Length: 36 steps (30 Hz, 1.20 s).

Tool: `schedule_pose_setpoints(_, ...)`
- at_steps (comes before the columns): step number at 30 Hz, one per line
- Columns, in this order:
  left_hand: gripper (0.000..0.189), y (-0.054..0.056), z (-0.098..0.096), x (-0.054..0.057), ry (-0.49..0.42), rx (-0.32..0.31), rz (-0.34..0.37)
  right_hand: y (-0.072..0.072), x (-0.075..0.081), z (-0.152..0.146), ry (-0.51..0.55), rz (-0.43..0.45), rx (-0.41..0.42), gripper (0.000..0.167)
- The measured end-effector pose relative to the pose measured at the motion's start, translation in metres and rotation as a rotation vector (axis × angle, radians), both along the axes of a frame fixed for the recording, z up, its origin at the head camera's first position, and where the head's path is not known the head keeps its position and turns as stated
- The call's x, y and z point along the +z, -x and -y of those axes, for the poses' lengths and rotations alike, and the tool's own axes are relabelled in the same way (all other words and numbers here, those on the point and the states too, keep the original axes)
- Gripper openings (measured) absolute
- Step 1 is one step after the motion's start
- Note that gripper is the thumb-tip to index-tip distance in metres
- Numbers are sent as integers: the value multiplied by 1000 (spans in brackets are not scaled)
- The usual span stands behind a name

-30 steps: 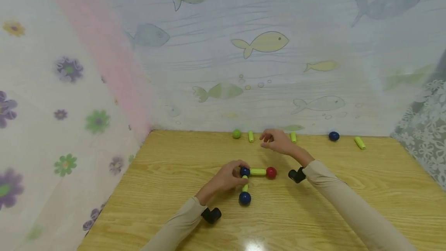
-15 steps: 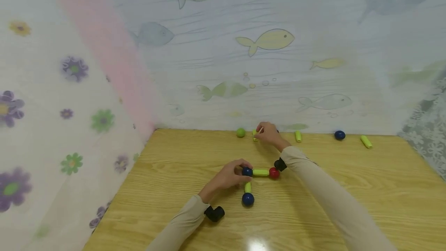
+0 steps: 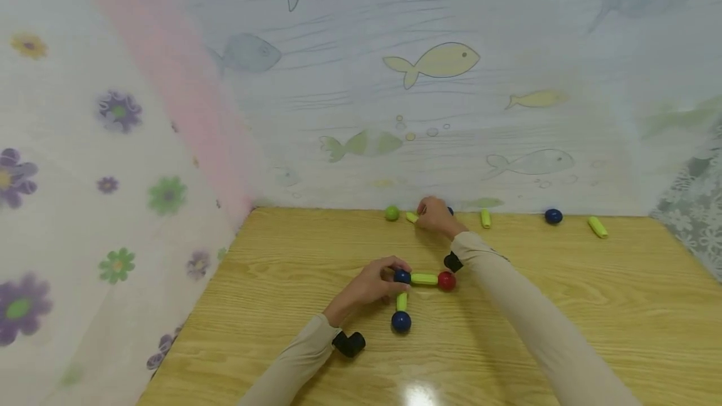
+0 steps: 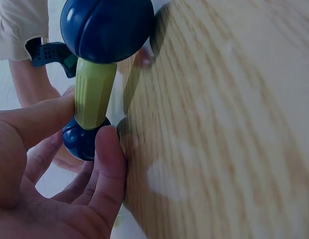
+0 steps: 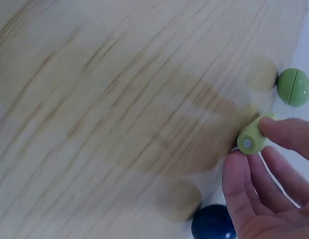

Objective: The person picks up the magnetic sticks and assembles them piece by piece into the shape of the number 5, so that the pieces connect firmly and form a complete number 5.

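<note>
My left hand (image 3: 369,284) holds an L-shaped build of balls and rods at its corner, thumb and fingers around a blue ball (image 3: 402,275). From that corner a yellow-green rod (image 3: 424,279) runs right to a red ball (image 3: 447,281). Another yellow-green rod (image 3: 402,301) leads toward the front, ending in a blue ball (image 4: 107,30) that looms large in the left wrist view. At the back of the table, my right hand (image 3: 435,217) pinches a loose yellow-green rod (image 5: 251,137) between thumb and fingers; its near end shows a silvery disc.
Along the wall lie a green ball (image 3: 392,213), a blue ball (image 5: 213,222) partly behind my right hand, a rod (image 3: 486,218), another blue ball (image 3: 553,216) and a rod (image 3: 598,227) at far right. The wooden table (image 3: 271,281) ends at the fish-patterned wall covering.
My right hand has moved left to the loose rod near the green ball and taken hold of it; the rod now lies at more of a slant. My left hand stays on the build.
</note>
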<state>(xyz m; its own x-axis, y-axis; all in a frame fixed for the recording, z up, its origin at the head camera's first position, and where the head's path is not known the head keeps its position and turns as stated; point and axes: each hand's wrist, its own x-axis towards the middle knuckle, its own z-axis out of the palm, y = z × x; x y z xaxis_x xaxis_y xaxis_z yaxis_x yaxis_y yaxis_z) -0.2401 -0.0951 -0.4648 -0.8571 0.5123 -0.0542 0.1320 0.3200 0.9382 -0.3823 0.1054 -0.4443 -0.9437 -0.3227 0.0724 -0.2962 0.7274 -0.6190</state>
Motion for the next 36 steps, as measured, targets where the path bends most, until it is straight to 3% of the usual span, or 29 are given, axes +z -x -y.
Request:
schedule_pose_setpoints(7, 29, 1, -3, -2, -8, 11, 16, -12, 9, -19, 1, -21, 98, 15)
schedule_pose_setpoints(18, 30, 4, -3, -6, -25, -7, 15, -34, 24, -48, 50, 78, 221, 13)
schedule_pose_setpoints(22, 30, 5, -1, -5, -22, -3, 16, -47, 27, -58, 100, 86, 273, 13)
schedule_pose_setpoints(28, 30, 5, 0, -5, -15, -10, 10, -71, 24, -74, 182, 107, 285, 17)
schedule_pose_setpoints(33, 29, 3, -1, -5, -3, -6, 0, -92, 22, -82, 158, 87, 295, 15)
schedule_pose_setpoints(36, 28, -2, -2, 2, -9, -14, 0, -102, 21, -85, 134, 47, 315, 13)
